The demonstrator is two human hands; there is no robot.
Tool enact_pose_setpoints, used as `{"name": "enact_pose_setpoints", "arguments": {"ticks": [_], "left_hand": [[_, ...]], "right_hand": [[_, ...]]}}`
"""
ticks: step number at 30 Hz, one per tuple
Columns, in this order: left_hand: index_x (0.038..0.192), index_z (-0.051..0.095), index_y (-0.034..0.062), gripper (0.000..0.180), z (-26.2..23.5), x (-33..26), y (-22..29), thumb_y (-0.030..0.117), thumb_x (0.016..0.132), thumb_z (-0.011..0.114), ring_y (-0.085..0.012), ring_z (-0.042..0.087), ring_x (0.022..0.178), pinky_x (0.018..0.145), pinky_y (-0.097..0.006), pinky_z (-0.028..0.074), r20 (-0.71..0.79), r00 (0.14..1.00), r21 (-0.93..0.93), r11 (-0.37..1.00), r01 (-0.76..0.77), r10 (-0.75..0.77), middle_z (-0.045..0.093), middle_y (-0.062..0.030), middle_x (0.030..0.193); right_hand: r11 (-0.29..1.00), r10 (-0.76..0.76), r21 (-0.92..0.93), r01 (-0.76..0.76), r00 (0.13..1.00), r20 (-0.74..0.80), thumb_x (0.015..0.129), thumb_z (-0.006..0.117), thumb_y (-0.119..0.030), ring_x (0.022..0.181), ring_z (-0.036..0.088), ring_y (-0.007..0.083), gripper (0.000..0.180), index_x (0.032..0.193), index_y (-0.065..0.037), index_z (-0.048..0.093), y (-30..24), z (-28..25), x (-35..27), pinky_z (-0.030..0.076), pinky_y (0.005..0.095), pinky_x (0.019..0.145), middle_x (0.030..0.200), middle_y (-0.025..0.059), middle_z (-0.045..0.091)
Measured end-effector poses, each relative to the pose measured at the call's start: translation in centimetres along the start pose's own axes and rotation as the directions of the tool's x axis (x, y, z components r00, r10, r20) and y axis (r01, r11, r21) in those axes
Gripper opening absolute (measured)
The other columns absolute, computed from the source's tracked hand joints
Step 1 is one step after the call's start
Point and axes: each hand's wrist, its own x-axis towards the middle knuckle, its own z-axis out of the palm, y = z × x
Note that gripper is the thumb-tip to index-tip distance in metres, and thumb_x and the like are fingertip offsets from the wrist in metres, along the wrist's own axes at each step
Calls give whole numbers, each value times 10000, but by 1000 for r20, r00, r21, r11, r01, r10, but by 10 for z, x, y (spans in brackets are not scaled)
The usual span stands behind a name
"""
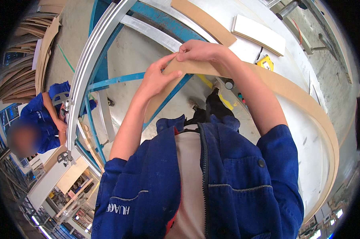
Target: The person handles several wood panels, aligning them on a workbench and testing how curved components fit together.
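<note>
Closest to the camera is the wearer's dark blue zip jacket with short sleeves (pixel 243 165). Past that, both bare hands are on a long, thin brown fibreboard-looking strip (pixel 283 83), right where it meets a corner. The left hand (pixel 157 79) has thumb and fingers parted in a loose C around the edge; can't tell how hard it's gripping. The right hand (pixel 201 51) is curled up more, thumb and fingertips pinched nearly together on the strip's edge. From there the strip runs under the right forearm and sweeps round the pale tabletop (pixel 307 137). Just beyond, there's a yellow tape measure (pixel 265 62), some white curved boards (pixel 259 34) and a brown curved board (pixel 204 20). Off left: a blue metal frame (pixel 118 81), a silver curved rail (pixel 81 77), a co-worker in blue (pixel 40 113), then stacked brown curved sheets (pixel 20 75).
</note>
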Motion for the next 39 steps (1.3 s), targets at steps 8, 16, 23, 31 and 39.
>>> {"name": "enact_pose_setpoints", "arguments": {"ticks": [8,16,23,31,39], "left_hand": [[1538,559,149,722,1,3,-12,243,879,838,-136,676,947,855,-314,535,21,1000,-48,999,-20,21,755,-93,1062],[1457,606,70,774,-5,-1,-9,405,810,864,-250,736,1049,916,-362,562,24,998,-13,999,51,-51,756,-195,1164],[1232,717,0,703,-16,-27,-37,539,795,833,-330,739,1013,887,-413,562,-29,1000,170,985,4,1,765,-208,1088],[1071,746,-21,593,-19,-88,-77,522,843,813,-310,736,937,837,-424,559,-211,975,31,996,82,-73,764,-197,1003],[1148,662,-6,527,31,-100,-183,401,864,838,-310,712,1000,886,-424,543,-520,815,-221,962,159,-254,733,-175,1061]], "right_hand": [[991,-6,-134,12,999,45,889,774,-420,929,658,203,483,1162,-25,723,-8,1,-4,514,373,807,1005,92,730],[988,43,-150,-24,992,122,903,769,-408,938,657,180,432,1125,-41,725,-10,-4,-1,513,358,817,1017,81,731],[991,78,-122,-61,987,138,937,760,-401,877,582,103,368,1060,-58,708,-16,-4,-5,477,311,774,933,-1,668],[990,40,-131,-44,999,-30,935,779,-399,890,609,104,350,1054,-74,730,-15,-3,-12,483,297,795,952,19,710],[962,-236,-250,108,789,-567,929,768,-229,895,721,187,325,1155,-2,714,-22,6,-46,579,350,812,1016,129,767]]}}
